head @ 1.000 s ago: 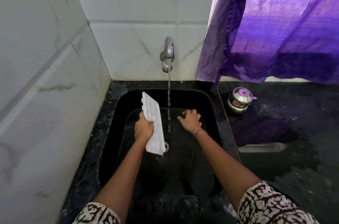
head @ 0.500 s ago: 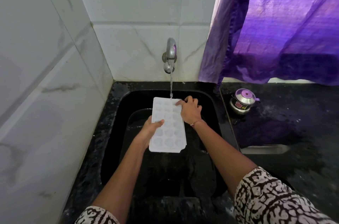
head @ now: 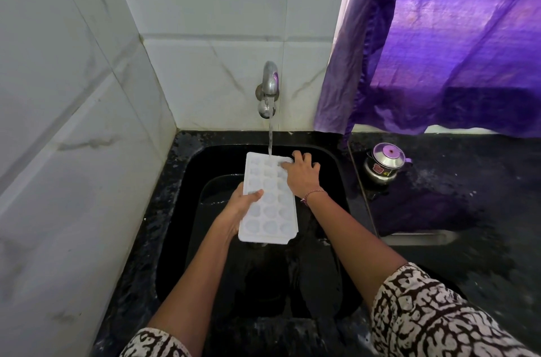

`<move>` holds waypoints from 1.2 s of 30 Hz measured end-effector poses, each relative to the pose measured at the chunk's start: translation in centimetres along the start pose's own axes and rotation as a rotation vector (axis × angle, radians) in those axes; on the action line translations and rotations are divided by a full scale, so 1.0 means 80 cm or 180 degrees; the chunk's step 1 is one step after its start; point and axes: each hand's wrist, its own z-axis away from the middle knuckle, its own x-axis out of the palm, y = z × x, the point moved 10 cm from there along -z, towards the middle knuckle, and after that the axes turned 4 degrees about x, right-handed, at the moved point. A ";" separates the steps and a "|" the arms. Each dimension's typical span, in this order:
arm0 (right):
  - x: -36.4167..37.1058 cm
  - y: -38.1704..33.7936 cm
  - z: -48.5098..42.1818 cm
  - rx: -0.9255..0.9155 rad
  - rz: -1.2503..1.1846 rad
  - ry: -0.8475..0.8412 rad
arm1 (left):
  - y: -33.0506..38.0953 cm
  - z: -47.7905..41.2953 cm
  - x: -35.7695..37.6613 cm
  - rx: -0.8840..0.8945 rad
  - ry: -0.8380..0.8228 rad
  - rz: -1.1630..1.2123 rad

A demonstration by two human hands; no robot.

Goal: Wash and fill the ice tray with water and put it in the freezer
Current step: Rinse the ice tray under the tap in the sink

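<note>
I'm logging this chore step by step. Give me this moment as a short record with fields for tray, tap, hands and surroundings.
ice tray: white, cavities up, over the black sink
tap: running; stream lands on the tray's far end
left hand: grips the tray's left edge, thumb on top
right hand: fingers curled over the tray's far right corner
counter: small steel kettle right of the sink
</note>
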 end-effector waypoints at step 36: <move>-0.027 -0.037 -0.007 -0.0341 -0.0034 0.0506 | -0.001 -0.010 0.033 0.0016 -0.0107 -0.0029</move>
